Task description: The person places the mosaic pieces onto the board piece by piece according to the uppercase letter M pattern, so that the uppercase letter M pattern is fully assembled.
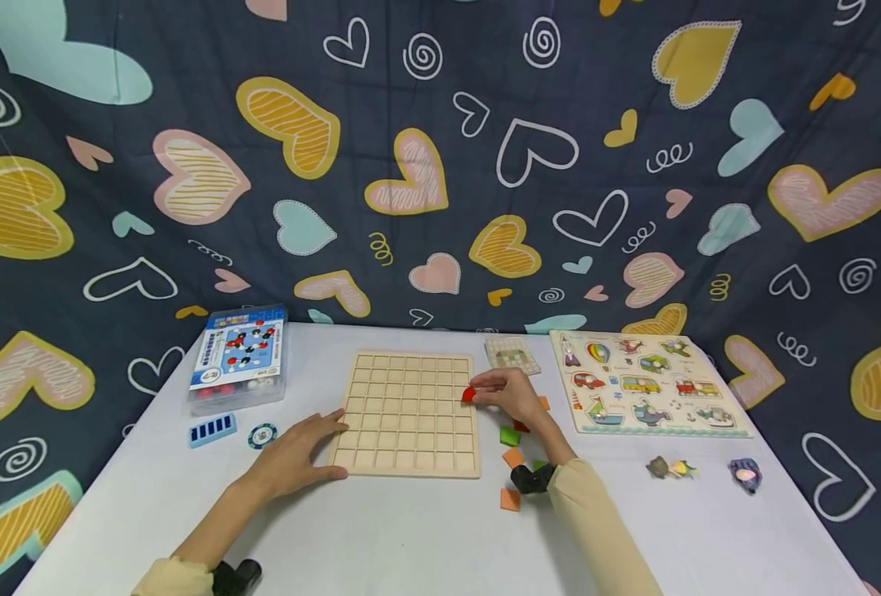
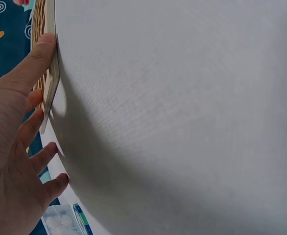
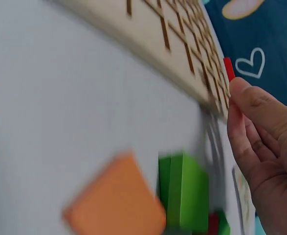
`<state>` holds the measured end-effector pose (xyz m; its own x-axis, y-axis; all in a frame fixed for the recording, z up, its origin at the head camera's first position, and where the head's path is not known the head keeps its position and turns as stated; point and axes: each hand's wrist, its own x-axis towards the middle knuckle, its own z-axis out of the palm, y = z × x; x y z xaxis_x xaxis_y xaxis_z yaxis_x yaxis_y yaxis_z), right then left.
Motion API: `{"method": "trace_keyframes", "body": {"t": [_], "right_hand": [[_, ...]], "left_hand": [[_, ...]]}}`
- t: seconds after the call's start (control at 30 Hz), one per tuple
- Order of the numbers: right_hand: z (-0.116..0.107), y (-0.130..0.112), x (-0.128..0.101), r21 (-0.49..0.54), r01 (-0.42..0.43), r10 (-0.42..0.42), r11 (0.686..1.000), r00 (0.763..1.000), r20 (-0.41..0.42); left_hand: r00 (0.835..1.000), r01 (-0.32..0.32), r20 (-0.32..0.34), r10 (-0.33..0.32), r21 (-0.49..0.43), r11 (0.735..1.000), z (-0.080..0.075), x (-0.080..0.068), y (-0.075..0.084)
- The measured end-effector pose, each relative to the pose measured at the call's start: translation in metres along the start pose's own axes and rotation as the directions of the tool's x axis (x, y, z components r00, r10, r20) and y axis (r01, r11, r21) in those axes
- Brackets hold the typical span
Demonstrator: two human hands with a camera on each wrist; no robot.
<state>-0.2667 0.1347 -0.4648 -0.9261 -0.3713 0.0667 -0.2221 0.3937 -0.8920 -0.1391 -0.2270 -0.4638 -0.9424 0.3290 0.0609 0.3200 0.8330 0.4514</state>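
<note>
A square wooden grid board (image 1: pixel 411 475) lies on the white table. My left hand (image 1: pixel 299 451) rests along its left edge, thumb near the front corner and fingers spread; in the left wrist view the thumb (image 2: pixel 38 61) touches the board's side. Over the board's right edge, my right hand (image 1: pixel 511 397) pinches a small red piece (image 1: pixel 469 395) between thumb and fingertips. The red piece (image 3: pixel 229 69) shows as a thin edge in the right wrist view. Loose orange pieces (image 1: pixel 510 499) and green pieces (image 1: pixel 510 435) lie right of the board, some partly hidden by my right arm.
A clear box with a molecule picture (image 1: pixel 235 356) stands at the back left, near a blue slotted block (image 1: pixel 213 430) and a round chip (image 1: pixel 262 436). A picture puzzle board (image 1: pixel 645 385) lies at right, small figures (image 1: pixel 671 468) before it. Behind the grid sits a small card (image 1: pixel 512 354).
</note>
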Motion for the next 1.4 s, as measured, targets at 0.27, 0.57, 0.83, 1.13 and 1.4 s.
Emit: {"method": "trace_keyframes", "body": {"t": [0.27, 0.57, 0.83, 1.13, 1.4], "right_hand": [[0.031, -0.016, 0.022, 0.028, 0.045, -0.045, 0.999, 0.999, -0.001], [0.065, -0.029, 0.038, 0.075, 0.053, -0.054, 0.996, 0.999, 0.008], [0.092, -0.041, 0.047, 0.091, 0.103, -0.101, 0.99, 0.995, -0.027], [0.113, -0.046, 0.054, 0.093, 0.116, -0.109, 0.989, 0.991, -0.072], [0.127, -0.049, 0.048, 0.134, 0.132, -0.118, 0.982, 0.987, -0.107]], "left_hand": [[1.0, 0.007, -0.013, -0.007, 0.004, 1.0, -0.004, -0.001, -0.002], [1.0, 0.01, -0.016, -0.01, 0.005, 1.0, -0.006, -0.002, -0.004], [1.0, 0.021, -0.019, -0.021, -0.005, 1.0, -0.006, -0.003, -0.004], [1.0, 0.015, -0.023, -0.015, -0.007, 1.0, -0.003, -0.002, -0.001], [1.0, 0.007, -0.02, -0.007, -0.011, 1.0, 0.0, -0.003, 0.001]]}}
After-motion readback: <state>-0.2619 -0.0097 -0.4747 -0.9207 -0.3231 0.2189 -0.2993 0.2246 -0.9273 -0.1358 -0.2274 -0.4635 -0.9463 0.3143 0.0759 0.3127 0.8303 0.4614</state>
